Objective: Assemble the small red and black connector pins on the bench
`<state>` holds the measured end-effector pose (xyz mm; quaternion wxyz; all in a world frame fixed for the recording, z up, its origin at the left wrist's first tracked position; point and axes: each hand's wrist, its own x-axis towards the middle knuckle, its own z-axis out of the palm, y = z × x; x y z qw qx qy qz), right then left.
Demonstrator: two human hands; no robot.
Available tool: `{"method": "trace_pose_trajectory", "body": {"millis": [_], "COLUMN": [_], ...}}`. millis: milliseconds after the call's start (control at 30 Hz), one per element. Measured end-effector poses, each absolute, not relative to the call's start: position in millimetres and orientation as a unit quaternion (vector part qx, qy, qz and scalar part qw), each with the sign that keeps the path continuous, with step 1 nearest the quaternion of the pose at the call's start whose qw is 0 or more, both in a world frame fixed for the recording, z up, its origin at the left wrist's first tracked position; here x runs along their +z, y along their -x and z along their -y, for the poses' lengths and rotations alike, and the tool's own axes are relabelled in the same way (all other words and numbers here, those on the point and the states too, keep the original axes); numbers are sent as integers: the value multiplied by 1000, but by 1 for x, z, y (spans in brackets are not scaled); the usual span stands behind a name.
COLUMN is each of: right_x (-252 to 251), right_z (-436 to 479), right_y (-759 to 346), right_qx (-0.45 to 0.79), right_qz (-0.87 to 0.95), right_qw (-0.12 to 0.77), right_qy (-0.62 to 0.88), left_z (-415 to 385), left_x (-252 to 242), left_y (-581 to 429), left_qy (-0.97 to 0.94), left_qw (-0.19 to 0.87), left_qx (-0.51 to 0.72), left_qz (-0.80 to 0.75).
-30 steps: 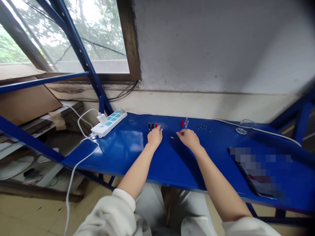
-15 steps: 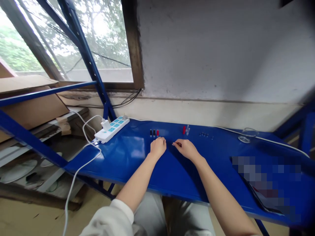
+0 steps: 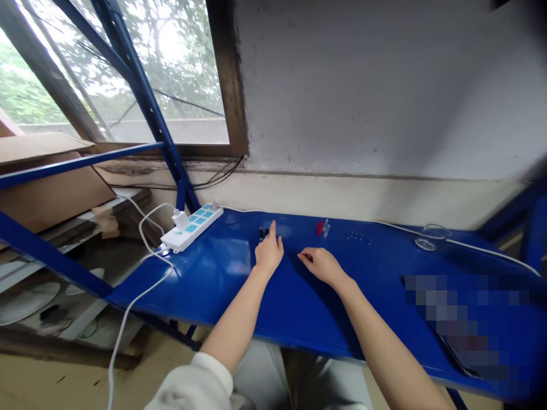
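Observation:
My left hand is over the table with its index finger stretched forward and its thumb apart. I see nothing held in it. Just left of that finger stand a small black cylinder and a second, partly covered one. To the right, my right hand hovers low with thumb and fingertips pinched together; what is between them, if anything, is too small to tell. Beyond it are small red pieces beside clear tube-like pieces. Several tiny parts lie farther right.
The blue table carries a white power strip at its left end, with a white cable hanging over the edge. A clear ring-shaped object lies at the back right. A blurred-out flat object occupies the right side.
My left hand has opened from a curled shape, its index finger now reaching forward where a red cylinder stood in view. That red cylinder no longer shows. My right hand has barely moved.

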<state>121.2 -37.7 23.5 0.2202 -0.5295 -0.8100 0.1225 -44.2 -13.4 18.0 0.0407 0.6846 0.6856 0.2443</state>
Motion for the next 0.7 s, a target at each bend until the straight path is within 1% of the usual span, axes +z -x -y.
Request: {"method": "trace_pose_trajectory", "body": {"millis": [200, 267, 333, 400, 500, 600, 700], "right_x": [23, 22, 21, 20, 18, 15, 14], "right_z": [38, 38, 38, 37, 33, 29, 27], "right_y": [-120, -119, -119, -120, -120, -120, -117], "right_qx": [129, 127, 126, 127, 160, 244, 331], "right_qz": [813, 813, 805, 776, 702, 654, 630], "right_qw": [213, 216, 225, 248, 310, 388, 457], "right_qy": [526, 526, 535, 566, 622, 601, 533], "left_z": [1, -1, -1, 0, 8, 17, 22], "left_x": [14, 11, 9, 8, 10, 14, 17], "left_y": [46, 45, 43, 39, 29, 20, 16], "left_qy": [-675, -672, -674, -678, -655, -610, -592], "left_qw": [63, 69, 93, 151, 308, 456, 517], "left_qx": [242, 272, 327, 404, 498, 520, 509], "left_qz": [-694, -685, -656, -595, -477, -388, -351]}}
